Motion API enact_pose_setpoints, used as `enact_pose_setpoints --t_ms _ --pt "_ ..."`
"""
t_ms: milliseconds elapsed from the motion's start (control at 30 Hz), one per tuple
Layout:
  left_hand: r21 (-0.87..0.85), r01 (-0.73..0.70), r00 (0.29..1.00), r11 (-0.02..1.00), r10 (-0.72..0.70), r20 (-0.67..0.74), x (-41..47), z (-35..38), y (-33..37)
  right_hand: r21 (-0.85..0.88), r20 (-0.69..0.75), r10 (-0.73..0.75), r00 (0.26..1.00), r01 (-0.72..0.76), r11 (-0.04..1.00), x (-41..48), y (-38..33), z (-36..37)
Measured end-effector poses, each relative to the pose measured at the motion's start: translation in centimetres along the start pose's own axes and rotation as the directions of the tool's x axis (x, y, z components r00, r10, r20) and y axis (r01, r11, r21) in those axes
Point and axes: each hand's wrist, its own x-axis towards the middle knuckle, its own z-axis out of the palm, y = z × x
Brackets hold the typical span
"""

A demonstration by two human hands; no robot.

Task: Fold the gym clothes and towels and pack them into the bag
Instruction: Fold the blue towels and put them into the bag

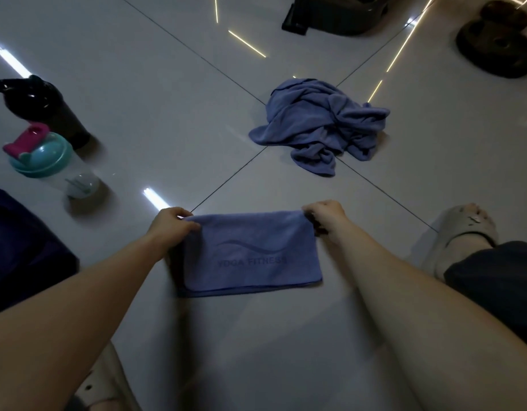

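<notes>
On the glossy tiled floor [167, 84], directly before the person, lies a blue folded towel [250, 253], a flat rectangle with its long sides running left to right. Its upper face carries a wave emblem above faint lettering that ends in "FITNESS". A darker hem shows along the near edge.

The left hand [171, 223] pinches the far left corner of the folded towel, thumb on top and fingers curled beneath the edge. The right hand [324, 215] grips the far right corner, fingers curled over the cloth. Both forearms extend from the lower corners of the view.

Beyond the folded towel, well apart from it, a second blue towel [318, 123] lies crumpled in a loose heap where four tile joints meet.

To the left stand two shaker bottles just beside each other: a black bottle [42, 108] farther off, and a clear bottle [51, 161] with a teal lid and pink cap nearer. A dark blue item [18, 247] lies at the left edge, cut off; its kind cannot be told. At the top edge sits a dark object [333, 16], also cut off. A pair of brown sandals [499, 46] rests at the upper right. A pale slipper [461, 229] on one foot shows at right, beside dark shorts [493, 277].
</notes>
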Motion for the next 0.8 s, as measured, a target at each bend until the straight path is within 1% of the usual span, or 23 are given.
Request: enact_pose_setpoints --t_ms 67,167,233,300,333,367,400,433,467,500,533,567,633,733,800 --pt "-0.068 0.032 0.999 0.997 -0.031 0.008 -0.3 -0.3 -0.1 -0.077 0.082 -0.004 0.997 0.010 0.997 -0.5 0.2 -0.1" --pt "-0.159 0.085 0.996 0.984 -0.082 0.025 -0.2 -0.8 -0.5 -0.117 0.124 0.025 0.992 -0.010 0.993 -0.5 0.6 -0.2" --pt "-0.249 0.107 0.994 0.963 -0.100 0.043 0.0 -0.9 -0.7 -0.184 0.091 -0.009 0.996 0.026 0.983 -0.3 0.9 -0.3" --pt "-0.291 0.107 0.994 0.951 -0.104 0.028 0.1 -0.7 -0.9 -0.309 0.038 -0.070 0.997 0.078 0.948 0.3 1.6 -0.6" --pt "-0.288 0.112 0.994 0.951 -0.109 0.025 0.0 -0.5 -1.0 -0.396 0.000 -0.088 0.996 0.081 0.915 0.2 1.7 -0.7" --pt "-0.269 0.119 0.993 0.956 -0.115 0.031 -0.4 -0.2 -1.0 -0.489 -0.042 -0.100 0.994 0.066 0.870 -0.5 1.6 -0.8" --pt "-0.204 0.113 0.994 0.972 -0.110 0.027 -0.8 0.1 -1.1 -0.585 -0.093 -0.111 0.989 0.036 0.810 -1.2 1.5 -0.9" --pt "-0.068 0.092 0.996 0.993 -0.091 0.008 -1.2 0.4 -1.3 -0.661 -0.140 -0.130 0.982 0.005 0.750 -1.9 1.4 -0.9" --pt "0.096 0.078 0.997 0.992 -0.077 -0.008 -1.8 0.6 -1.6 -0.723 -0.167 -0.175 0.970 0.000 0.691 -2.3 1.2 -0.7" --pt "0.229 0.073 0.997 0.971 -0.072 -0.015 -2.3 1.1 -1.9 -0.766 -0.174 -0.240 0.955 0.022 0.643 -2.7 1.0 -0.4" --pt "0.311 0.083 0.996 0.947 -0.085 -0.010 -3.0 1.7 -2.0 -0.793 -0.156 -0.307 0.939 0.067 0.606 -3.1 0.6 0.2" --pt "0.352 0.098 0.994 0.931 -0.106 0.004 -3.6 2.3 -2.1 -0.809 -0.112 -0.364 0.925 0.128 0.574 -3.4 0.0 0.9" --pt "0.392 0.128 0.988 0.911 -0.149 0.025 -4.5 3.5 -1.8 -0.812 0.048 -0.429 0.902 0.286 0.509 -3.8 -1.1 2.9" --pt "0.383 0.164 0.979 0.909 -0.199 0.053 -5.0 3.7 -1.2 -0.782 0.324 -0.386 0.864 0.474 0.405 -4.4 -2.5 5.9" --pt "0.327 0.176 0.977 0.928 -0.205 0.054 -5.3 3.0 -1.5 -0.771 0.421 -0.345 0.839 0.531 0.350 -4.8 -3.3 7.9"
